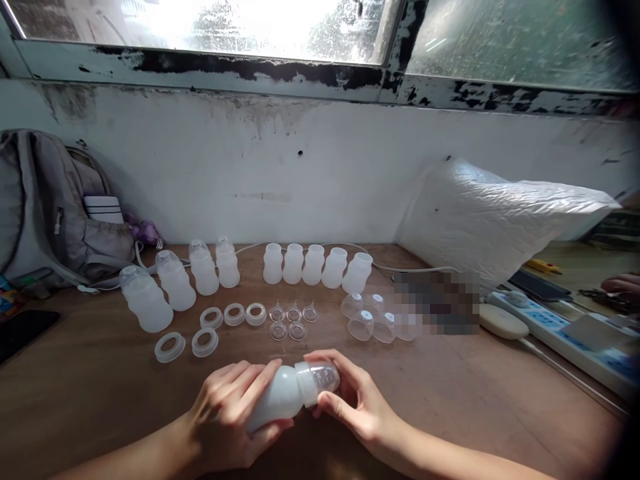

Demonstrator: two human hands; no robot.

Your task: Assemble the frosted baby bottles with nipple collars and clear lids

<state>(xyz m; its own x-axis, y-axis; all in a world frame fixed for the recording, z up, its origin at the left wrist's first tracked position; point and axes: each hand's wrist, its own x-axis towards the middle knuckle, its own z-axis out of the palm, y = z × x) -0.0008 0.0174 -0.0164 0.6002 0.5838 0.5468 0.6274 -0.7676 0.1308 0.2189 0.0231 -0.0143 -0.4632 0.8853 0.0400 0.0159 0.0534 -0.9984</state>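
Note:
A frosted white baby bottle (283, 395) with a clear cap lies tilted between my hands, its capped end pointing right. My left hand (233, 407) wraps round the bottle's body. The fingers and thumb of my right hand (353, 400) close on the collar and clear cap (325, 377). Beyond my hands lie several screw rings (205, 341), several clear teats (294, 312) and several clear caps (361, 326). Open bottle bodies (313, 266) stand in a row at the back. To their left, several capped bottles (173, 280) stand in a slanting line.
A grey backpack (55, 207) and a dark phone (25, 332) are at the left. On the right are a silvery plastic bag (500, 227), a power strip (565, 340) and a pale rounded object (503, 322) with a cable. Another person's hand (623, 285) shows at the right edge.

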